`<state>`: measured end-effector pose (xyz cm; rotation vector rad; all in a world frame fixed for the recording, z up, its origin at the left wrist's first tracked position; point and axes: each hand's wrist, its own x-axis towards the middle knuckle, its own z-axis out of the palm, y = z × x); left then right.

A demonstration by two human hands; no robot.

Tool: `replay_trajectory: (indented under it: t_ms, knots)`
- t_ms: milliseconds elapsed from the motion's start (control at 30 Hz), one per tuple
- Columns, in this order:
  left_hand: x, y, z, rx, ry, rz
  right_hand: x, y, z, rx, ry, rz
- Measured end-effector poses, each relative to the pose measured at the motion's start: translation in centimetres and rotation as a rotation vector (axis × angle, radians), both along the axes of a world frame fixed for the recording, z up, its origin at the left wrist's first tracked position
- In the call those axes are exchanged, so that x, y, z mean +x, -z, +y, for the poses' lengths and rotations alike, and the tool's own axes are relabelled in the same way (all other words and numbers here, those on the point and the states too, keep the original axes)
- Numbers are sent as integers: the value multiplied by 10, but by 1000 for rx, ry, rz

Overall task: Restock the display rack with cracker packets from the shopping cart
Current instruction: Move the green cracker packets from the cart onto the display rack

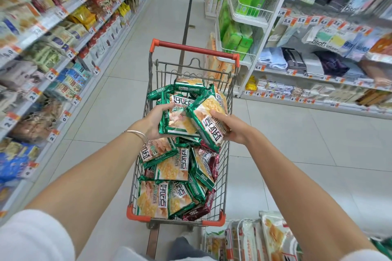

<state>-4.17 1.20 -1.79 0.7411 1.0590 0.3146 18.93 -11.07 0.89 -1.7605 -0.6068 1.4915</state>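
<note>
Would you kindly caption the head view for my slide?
Left hand grips one green packet, right hand a second packet, above the loaded shopping cart.

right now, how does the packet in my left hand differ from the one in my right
The left-hand packet has its white label at the far end; the right-hand packet has its label at the near end. The right-hand packet overlaps the left-hand packet's edge and tilts more steeply. Both are green-edged cracker packets held above the cart.
</note>
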Motion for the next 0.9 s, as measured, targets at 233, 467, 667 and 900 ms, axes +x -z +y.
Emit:
replay_trajectory:
  t_ms: [233, 467, 667, 900]
  knots:
    - [30, 35, 7, 75, 6, -25, -25, 13, 5, -163, 186, -197]
    - [53, -26, -59, 377, -54, 6, -48, -3, 19, -186, 207, -308]
    - [57, -25, -58, 507, -107, 191, -43, -25, 7, -245, -78, -398]
    - [32, -17, -27, 121, 237, 54, 0, -14, -15, -113, -25, 22]
